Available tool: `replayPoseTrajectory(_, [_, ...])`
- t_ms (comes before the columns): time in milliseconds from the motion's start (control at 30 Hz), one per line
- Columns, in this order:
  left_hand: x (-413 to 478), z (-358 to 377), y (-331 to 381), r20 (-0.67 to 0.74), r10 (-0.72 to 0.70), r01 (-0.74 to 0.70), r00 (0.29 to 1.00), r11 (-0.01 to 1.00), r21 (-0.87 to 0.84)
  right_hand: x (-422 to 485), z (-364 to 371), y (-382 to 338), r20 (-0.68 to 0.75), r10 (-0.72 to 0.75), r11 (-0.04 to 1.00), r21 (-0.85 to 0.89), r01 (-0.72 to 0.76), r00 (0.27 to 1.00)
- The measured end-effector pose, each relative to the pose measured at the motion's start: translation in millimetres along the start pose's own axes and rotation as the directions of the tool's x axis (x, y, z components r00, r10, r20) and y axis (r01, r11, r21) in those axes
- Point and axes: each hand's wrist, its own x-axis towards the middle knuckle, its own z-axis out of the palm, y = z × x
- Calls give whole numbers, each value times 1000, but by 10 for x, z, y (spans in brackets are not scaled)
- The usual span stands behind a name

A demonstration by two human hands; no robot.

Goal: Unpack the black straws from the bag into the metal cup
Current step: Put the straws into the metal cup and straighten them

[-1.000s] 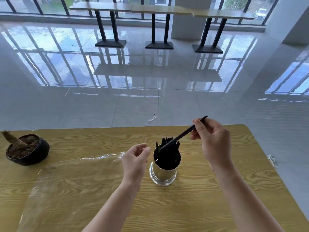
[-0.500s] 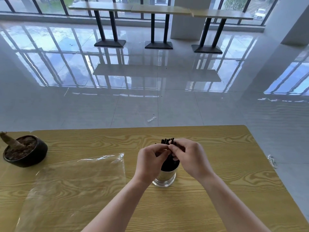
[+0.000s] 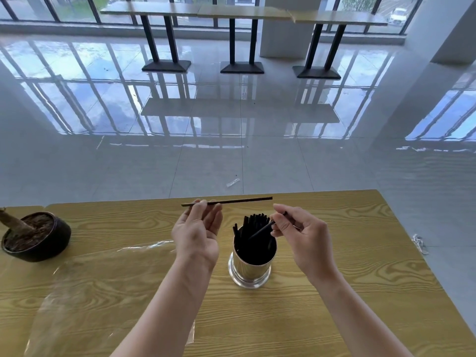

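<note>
A bundle of black straws point(image 3: 253, 229) stands in the metal cup point(image 3: 251, 267), tips fanning out above the rim, and the cup sits upright on the wooden worktop point(image 3: 322, 292) right between my two forearms. My right hand point(image 3: 300, 237) hovers just to the right of the cup, fingers point(image 3: 279, 222) pinched together on one black straw point(image 3: 260, 231) that slants down and to the left, its lower end dipping into the cup's mouth among the others. My left hand point(image 3: 197, 233) is raised just left of the cup, palm facing me, fingertips point(image 3: 203, 204) clamped on a second straw point(image 3: 231, 201) held level, a long stretch of it sticking out to the right above the bundle and a short stub poking out to the left. Out to the left, the clear plastic bag point(image 3: 90, 287) lies flat and crumpled on the worktop, running under my left forearm toward the near edge. Further left, near the far corner, a dark round pot point(image 3: 45, 244) holds soil and a cut stump. Beyond the worktop stretches a glossy tiled floor point(image 3: 231, 124), with a small clear scrap point(image 3: 233, 182) lying on it, and dark-legged tables point(image 3: 242, 12) along the windows.
</note>
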Motion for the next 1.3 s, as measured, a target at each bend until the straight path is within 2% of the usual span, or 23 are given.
replayPoseTrajectory(167, [-104,-107,-204,-22,-102,103,995,993,55,-2,72,-76,-52,-11,995,98,16,999])
replayPoseTrajectory(267, [-104,-236,-277,-36,-134,138,990,976,166,11,32,-109,-70,-37,993,110,45,997])
replayPoseTrajectory(300, [-91,-287,-280,-43,-118,125,992,965,228,21,-5,-123,-74,-49,995,82,55,996])
replayPoseTrajectory(367, [-46,-422,-275,-33,0,14,999,909,416,49,-109,-165,-105,-85,996,27,89,991])
replayPoseTrajectory(400, [-25,-504,-275,8,85,-76,996,836,544,66,-176,-189,-133,-115,993,5,117,984])
replayPoseTrajectory(467, [4,-648,-292,151,187,-235,971,594,770,93,-319,-237,-189,-194,981,-65,185,963])
replayPoseTrajectory(567, [35,-716,-314,329,153,-358,932,249,900,112,-462,-308,-202,-241,965,-151,213,949])
replayPoseTrajectory(633, [65,-658,-341,407,138,-423,903,123,898,109,-488,-334,-173,-239,959,-194,205,955])
replayPoseTrajectory(767, [163,-466,-412,512,154,-511,845,-49,858,116,-332,-251,-50,-224,908,-372,190,973])
replayPoseTrajectory(833, [204,-394,-433,538,160,-524,828,-124,843,108,-142,-133,36,-146,880,-452,146,989])
replayPoseTrajectory(967, [250,-328,-469,541,171,-517,824,-164,840,73,204,115,124,-5,874,-481,65,992])
replayPoseTrajectory(1067, [263,-323,-484,554,189,-525,811,-182,831,23,304,206,117,-31,827,-554,92,993])
replayPoseTrajectory(1200, [265,-324,-480,590,208,-564,780,-175,807,5,216,213,42,-115,837,-534,120,992])
replayPoseTrajectory(1300, [252,-323,-490,599,216,-577,771,-162,801,166,98,213,12,-131,807,-579,114,991])
